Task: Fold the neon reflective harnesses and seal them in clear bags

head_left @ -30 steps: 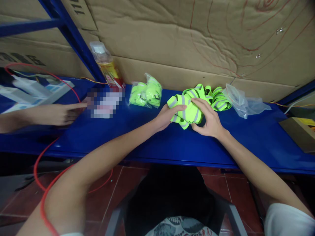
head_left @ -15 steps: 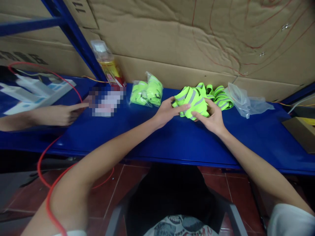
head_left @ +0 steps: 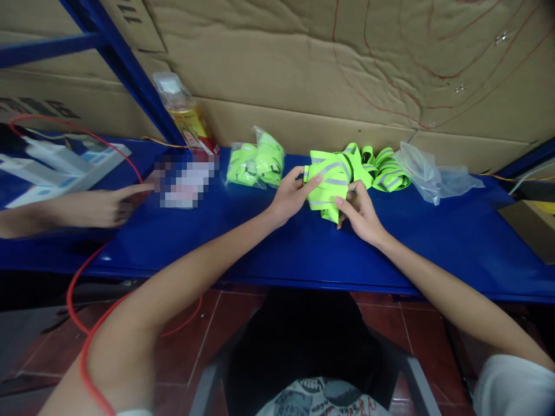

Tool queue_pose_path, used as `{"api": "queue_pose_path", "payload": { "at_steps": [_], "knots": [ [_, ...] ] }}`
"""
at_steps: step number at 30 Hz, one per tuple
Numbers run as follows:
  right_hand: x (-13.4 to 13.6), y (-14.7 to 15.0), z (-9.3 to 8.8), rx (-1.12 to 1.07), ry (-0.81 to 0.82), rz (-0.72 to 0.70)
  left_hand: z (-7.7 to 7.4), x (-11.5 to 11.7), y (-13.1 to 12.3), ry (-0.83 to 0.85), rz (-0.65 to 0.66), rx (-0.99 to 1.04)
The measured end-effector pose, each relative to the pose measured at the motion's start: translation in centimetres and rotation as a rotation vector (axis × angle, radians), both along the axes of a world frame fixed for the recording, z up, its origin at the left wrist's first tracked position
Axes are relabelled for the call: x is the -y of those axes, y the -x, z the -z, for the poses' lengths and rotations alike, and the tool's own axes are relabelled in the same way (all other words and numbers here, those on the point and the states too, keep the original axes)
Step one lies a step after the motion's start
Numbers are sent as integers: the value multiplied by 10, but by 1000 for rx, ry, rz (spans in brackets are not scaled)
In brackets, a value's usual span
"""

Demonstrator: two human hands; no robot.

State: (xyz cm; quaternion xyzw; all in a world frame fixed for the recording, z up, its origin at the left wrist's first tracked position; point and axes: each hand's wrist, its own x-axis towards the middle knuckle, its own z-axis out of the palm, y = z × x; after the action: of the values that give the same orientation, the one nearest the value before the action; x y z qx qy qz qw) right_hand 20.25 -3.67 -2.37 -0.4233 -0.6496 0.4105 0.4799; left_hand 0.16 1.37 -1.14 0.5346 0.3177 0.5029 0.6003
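Note:
A fluorescent yellow-green reflective strap (head_left: 328, 184) with grey stripes is bunched in folds between my hands, above the blue table. My left hand (head_left: 289, 195) grips its left side, thumb on top. At its lower right edge, my right hand (head_left: 362, 215) pinches the strap between thumb and fingers. Just behind and to the right lies a heap of similar straps (head_left: 390, 171), partly touching the folds I hold. Two clear bags of rolled yellow-green straps (head_left: 255, 159) sit to the left of my left hand.
Clear plastic bags (head_left: 433, 173) lie right of the strap heap. A bottle with a yellow and red label (head_left: 186, 121) stands by the blue post. Another person's hand (head_left: 108, 207) points at a blurred item (head_left: 186, 185). A power strip (head_left: 73, 173) and red cable (head_left: 73, 289) are at left.
The bunched strap has been turned and spread flatter, with an end now hanging toward me. My right hand has moved slightly left and down along it.

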Motion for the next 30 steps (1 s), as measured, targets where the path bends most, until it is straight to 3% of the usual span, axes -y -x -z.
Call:
{"api": "queue_pose_path", "payload": {
  "at_steps": [4, 12, 15, 19, 24, 30],
  "knots": [
    [-1, 3, -1, -29, 19, 27, 3, -2, 2, -175, 26, -91],
    [2, 9, 7, 5, -45, 110, -8, 20, 5, -481, -57, -452],
    [3, 9, 8, 56, -83, 82, -8, 20, 5, -529, -98, -572],
    [4, 8, 1, 113, -100, -19, -5, 6, 13, -575, -211, -664],
    [6, 7, -5, 154, -44, -71, -4, -23, 28, -582, -363, -634],
    [1, 6, -7, 189, -75, -21, -1, -38, 24, -599, -393, -790]
  ]
}}
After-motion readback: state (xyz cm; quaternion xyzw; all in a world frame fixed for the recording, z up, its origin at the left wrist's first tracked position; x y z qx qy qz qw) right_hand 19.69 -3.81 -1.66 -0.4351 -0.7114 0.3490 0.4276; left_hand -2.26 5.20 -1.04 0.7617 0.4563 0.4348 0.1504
